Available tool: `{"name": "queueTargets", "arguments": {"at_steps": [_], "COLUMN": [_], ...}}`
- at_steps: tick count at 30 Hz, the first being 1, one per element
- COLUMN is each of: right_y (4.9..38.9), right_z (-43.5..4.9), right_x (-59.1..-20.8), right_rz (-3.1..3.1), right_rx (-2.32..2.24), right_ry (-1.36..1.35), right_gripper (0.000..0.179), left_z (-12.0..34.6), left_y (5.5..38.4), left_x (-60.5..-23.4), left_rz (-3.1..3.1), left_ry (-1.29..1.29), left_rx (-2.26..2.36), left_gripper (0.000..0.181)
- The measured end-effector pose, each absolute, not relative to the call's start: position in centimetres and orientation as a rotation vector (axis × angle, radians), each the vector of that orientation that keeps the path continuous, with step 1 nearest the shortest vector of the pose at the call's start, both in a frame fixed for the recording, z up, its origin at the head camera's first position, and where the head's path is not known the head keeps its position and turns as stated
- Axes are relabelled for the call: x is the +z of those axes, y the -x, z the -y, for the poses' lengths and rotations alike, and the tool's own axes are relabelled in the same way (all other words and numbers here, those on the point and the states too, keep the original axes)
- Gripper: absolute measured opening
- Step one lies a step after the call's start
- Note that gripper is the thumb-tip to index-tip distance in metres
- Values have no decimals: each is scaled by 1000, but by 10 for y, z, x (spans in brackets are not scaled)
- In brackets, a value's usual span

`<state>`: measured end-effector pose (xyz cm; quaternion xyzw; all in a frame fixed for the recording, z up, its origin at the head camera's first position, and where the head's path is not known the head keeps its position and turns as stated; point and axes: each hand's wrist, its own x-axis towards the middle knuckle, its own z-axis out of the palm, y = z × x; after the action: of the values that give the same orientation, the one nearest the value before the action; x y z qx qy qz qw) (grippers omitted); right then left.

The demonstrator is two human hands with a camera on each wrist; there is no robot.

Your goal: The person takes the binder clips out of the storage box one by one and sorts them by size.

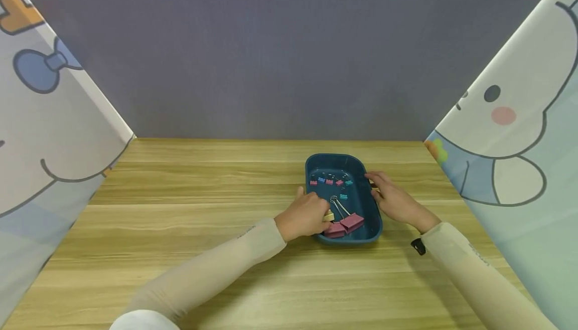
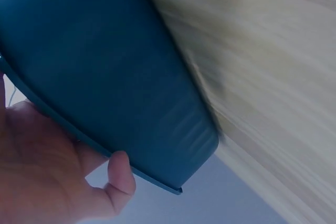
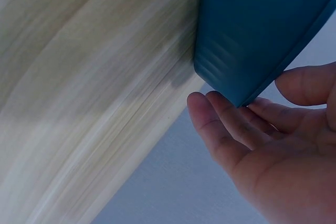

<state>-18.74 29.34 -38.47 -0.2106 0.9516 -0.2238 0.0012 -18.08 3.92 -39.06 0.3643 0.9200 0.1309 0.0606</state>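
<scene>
Dark blue oblong plastic tray [image 1: 368, 204] sits on the pale wood-grain worktop [image 1: 189, 219], right of centre, holding two large pink binder clips [image 1: 345, 224] at its near end and a row of small pink and blue clips [image 1: 329, 180] at its far end. Left hand [image 1: 304, 215]: grip curled over the near-left rim. Right hand [image 1: 395, 200]: fingers relaxed against the right wall. Grey wall [image 1: 271, 54] behind; cartoon-printed panels [image 1: 519, 119] flank both sides.
</scene>
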Motion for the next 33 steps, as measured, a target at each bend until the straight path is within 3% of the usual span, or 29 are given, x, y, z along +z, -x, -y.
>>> {"name": "queueTargets", "arguments": {"at_steps": [33], "right_y": [188], "right_z": [-292], "right_x": [-386], "right_rz": [-2991], "right_rx": [-699], "right_ry": [647], "right_gripper": [43], "left_z": [-54], "left_y": [190], "left_x": [-389], "left_rz": [-2773], "left_ry": [-1037], "left_rx": [233], "left_gripper": [25]}}
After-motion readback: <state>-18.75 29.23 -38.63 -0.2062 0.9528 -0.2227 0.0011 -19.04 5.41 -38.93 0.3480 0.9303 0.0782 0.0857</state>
